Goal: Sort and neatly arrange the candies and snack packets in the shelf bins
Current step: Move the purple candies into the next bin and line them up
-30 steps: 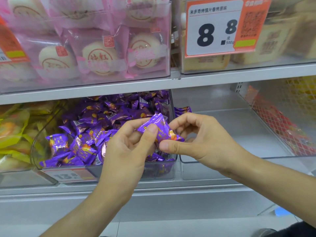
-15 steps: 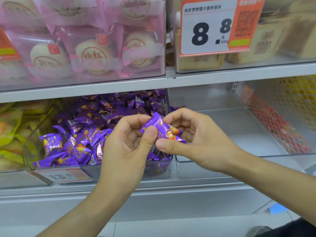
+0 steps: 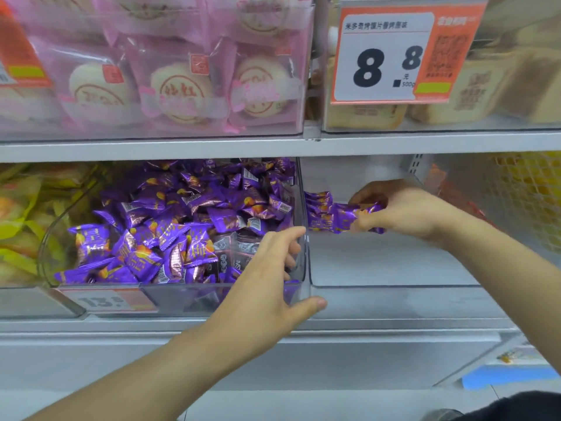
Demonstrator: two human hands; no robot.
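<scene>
A: Candies [image 3: 170,238] in purple wrappers fill the clear bin [image 3: 182,296] on the lower shelf [image 3: 394,325], heaped from its front wall to the back.

B: And nearest the camera?

A: The left hand [image 3: 273,281]. It reaches over the bin's front right corner; the thumb lies outside against the front wall, the fingers hang loosely curled inside, just above the pile. It holds nothing that I can see.

B: The right hand?

A: The right hand [image 3: 403,212] is farther in, over the neighbouring bin [image 3: 394,288], pinching one purple candy [image 3: 349,218] between thumb and fingers. That piece touches a short row of candies [image 3: 317,211] standing on edge against the bin's left wall.

B: How much room is there?

A: Apart from that row, the neighbouring bin's floor is bare from front wall to back, so there is wide open space around the right hand. The two bins sit side by side, their walls touching at the divide. The full bin leaves little gap above its heap.

B: What borders them?

A: To the left, a bin of yellow packets [image 3: 24,223]. To the right, a bin of red and yellow packets [image 3: 485,208], seen dimly through its wall. An orange price label [image 3: 106,300] sits on the full bin's front.

B: Above?

A: The upper shelf [image 3: 151,148] carries pink-wrapped pastries [image 3: 179,86] and pale cake slices [image 3: 485,92] behind a price tag [image 3: 385,59] reading 8.8.
</scene>
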